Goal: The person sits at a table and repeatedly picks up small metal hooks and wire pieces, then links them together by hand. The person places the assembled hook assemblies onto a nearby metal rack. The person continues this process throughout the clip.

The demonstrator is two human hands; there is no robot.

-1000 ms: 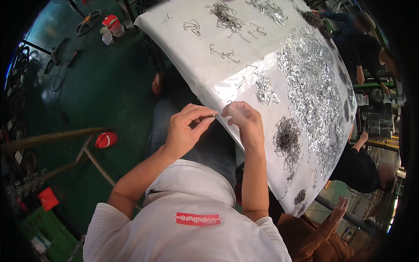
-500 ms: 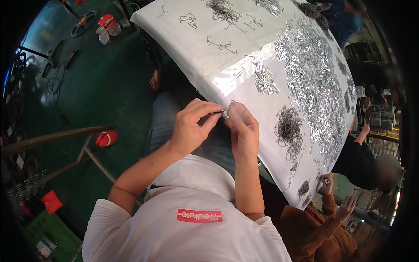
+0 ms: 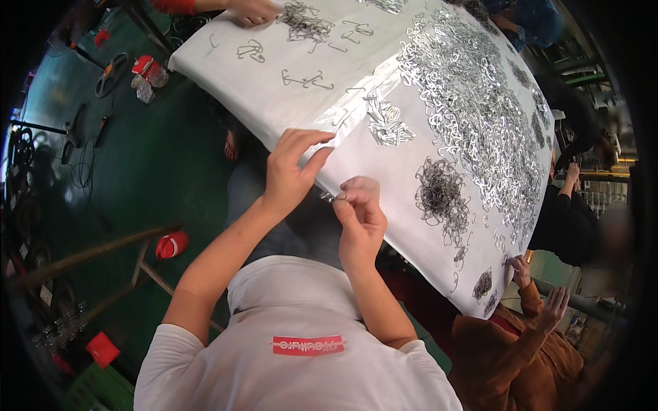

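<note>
At the near edge of the white-covered table (image 3: 411, 198), my right hand (image 3: 365, 222) pinches a small shiny metal hook piece (image 3: 329, 196) between thumb and fingertips. Its exact shape is partly hidden. My left hand (image 3: 291, 171) hovers up and left of it by the table edge, thumb and fingers apart with nothing visible between them. Beyond it lie a small heap of shiny narrow metal pieces (image 3: 391, 127) and a few loose wire hooks (image 3: 308, 80). To the right sits a tangled pile of dark wire hooks (image 3: 441, 193).
A broad spread of shiny S-shaped hooks (image 3: 480, 103) covers the table's far right. Another person's hand (image 3: 253, 11) rests near a dark hook pile (image 3: 305, 24) at the far left. A person in brown (image 3: 521, 356) works at right. A red container (image 3: 171, 244) stands by a wooden frame (image 3: 96, 257).
My hands, together before, have come apart; the metal piece stays in the right one. The view has shifted a little. Another person's hand has come in at the table's far left.
</note>
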